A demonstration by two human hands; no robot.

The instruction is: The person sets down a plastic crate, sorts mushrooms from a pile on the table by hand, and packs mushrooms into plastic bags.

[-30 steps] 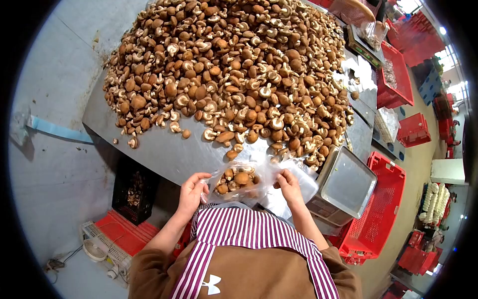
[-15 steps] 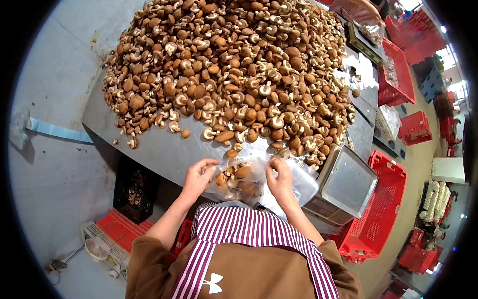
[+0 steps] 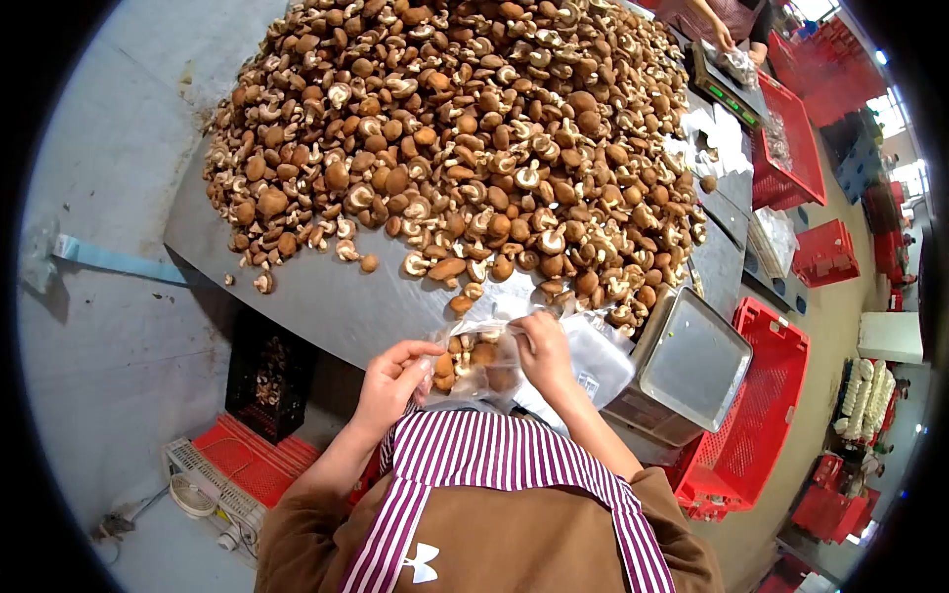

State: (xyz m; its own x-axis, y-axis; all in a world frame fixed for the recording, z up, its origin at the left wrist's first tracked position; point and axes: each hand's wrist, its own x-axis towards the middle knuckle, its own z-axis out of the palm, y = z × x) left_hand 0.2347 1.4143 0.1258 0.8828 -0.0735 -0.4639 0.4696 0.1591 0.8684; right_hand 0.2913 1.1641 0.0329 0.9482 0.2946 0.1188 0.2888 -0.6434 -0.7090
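Observation:
A clear plastic bag (image 3: 474,381) with several brown mushrooms inside lies at the table's near edge, against my apron. My left hand (image 3: 397,381) grips its left side, thumb and fingers pinched on the film. On the opposite side, my right hand (image 3: 542,348) pinches the upper right edge of the bag. Just beyond is a big heap of mushrooms (image 3: 445,148), brown caps with pale stems, and a few loose ones lie near the bag's mouth. To the right of my right hand rests a stack of flat clear bags (image 3: 598,361).
A metal tin (image 3: 697,361) stands right of the bags, with a red crate (image 3: 761,415) beyond it. At the far right, a co-worker's hand (image 3: 725,38) is over a bag on a scale (image 3: 727,94). A black crate (image 3: 265,381) sits below the table on the left.
Both hands have moved, the left lower and the right slightly up and left, and the bag's mouth is drawn closer together. The co-worker's hand now shows at the scale, whose display is lit.

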